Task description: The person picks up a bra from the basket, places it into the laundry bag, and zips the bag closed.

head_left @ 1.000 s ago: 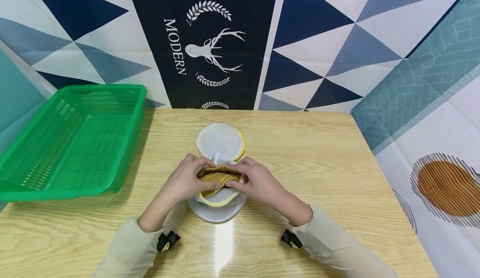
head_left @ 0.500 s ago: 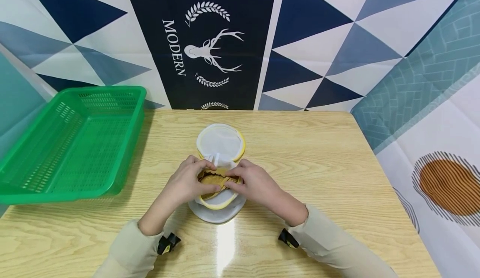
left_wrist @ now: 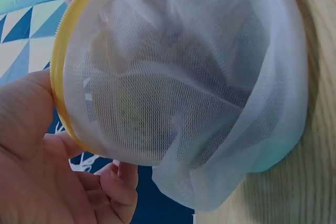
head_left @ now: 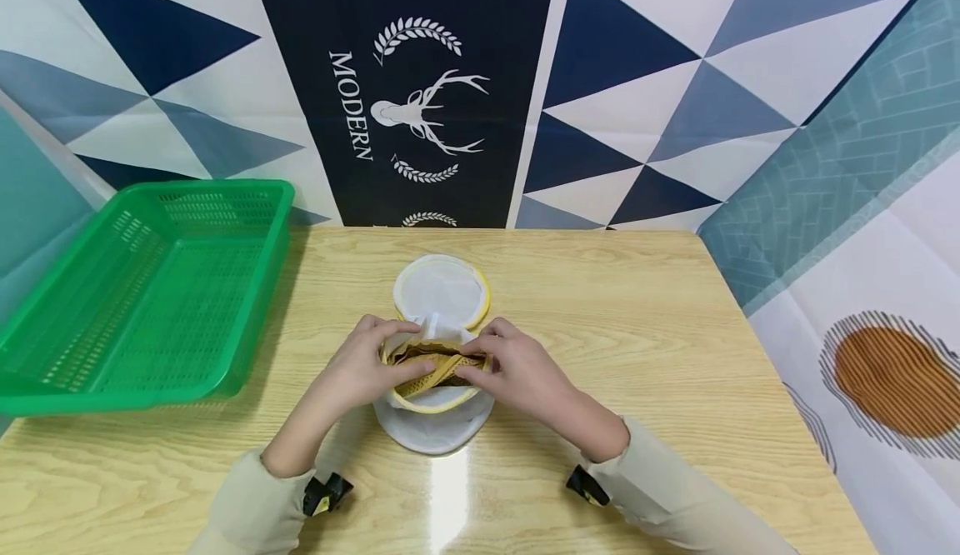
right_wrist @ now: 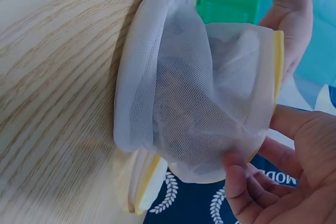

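Note:
A white mesh laundry bag [head_left: 435,437] with a yellow zip stands on the table, its round lid [head_left: 441,288] flipped back on the far side. Inside the opening lies a mustard-coloured cloth [head_left: 431,380] with a perforated part, folded; its lower part shows only dimly through the mesh. My left hand [head_left: 367,363] reaches in from the left and holds the cloth between thumb and fingers. From the other side my right hand [head_left: 517,367] pinches the cloth near the rim. Both wrist views show fingers at the yellow zip edge [left_wrist: 62,77], with fingertips partly hidden behind it.
A green plastic basket [head_left: 262,288] stands at the left of the wooden table [head_left: 600,313]. Patterned cloth [head_left: 420,113] hangs behind the far edge, and another printed cloth [head_left: 810,288] covers the right side.
Both hands stay at the bag's opening. The cloth's folds have shifted, and a slanted fold now shows between the thumbs. The left hand has moved slightly left.

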Demonstrator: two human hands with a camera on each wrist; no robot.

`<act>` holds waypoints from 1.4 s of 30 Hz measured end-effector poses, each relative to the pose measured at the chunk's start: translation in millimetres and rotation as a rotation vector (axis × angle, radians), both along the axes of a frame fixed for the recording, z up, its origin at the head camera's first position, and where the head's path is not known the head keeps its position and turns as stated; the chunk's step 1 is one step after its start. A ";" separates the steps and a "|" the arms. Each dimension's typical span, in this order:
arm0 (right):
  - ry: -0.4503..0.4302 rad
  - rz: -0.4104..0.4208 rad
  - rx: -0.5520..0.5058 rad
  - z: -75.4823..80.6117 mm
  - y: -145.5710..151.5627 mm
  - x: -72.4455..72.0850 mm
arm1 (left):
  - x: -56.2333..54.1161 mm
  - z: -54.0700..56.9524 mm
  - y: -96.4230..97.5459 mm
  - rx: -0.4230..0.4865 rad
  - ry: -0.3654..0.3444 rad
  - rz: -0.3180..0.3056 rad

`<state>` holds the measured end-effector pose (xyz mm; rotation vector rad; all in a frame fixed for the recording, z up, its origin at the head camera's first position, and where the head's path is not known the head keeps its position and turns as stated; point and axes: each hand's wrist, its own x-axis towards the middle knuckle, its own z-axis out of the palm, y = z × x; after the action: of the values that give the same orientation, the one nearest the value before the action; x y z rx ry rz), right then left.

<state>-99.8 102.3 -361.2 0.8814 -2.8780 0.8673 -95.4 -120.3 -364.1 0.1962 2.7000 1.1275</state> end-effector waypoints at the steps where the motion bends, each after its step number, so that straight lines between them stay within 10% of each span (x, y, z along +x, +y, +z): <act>1: 0.008 -0.002 -0.019 -0.8 1.2 -0.1 | -1.1 0.1 -1.2 0.018 -0.008 0.006; 23: 0.075 -0.129 -0.200 -4.1 13.3 -7.2 | -22.3 -3.9 -26.8 0.249 -0.129 0.175; 42: -0.345 -0.371 -0.379 -16.7 25.5 -35.0 | -47.2 -19.6 -42.5 0.262 -0.244 0.270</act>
<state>-134.8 127.9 -378.0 0.1682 -2.8329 1.5599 -142.6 -162.7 -383.7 -0.2597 2.4076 1.4736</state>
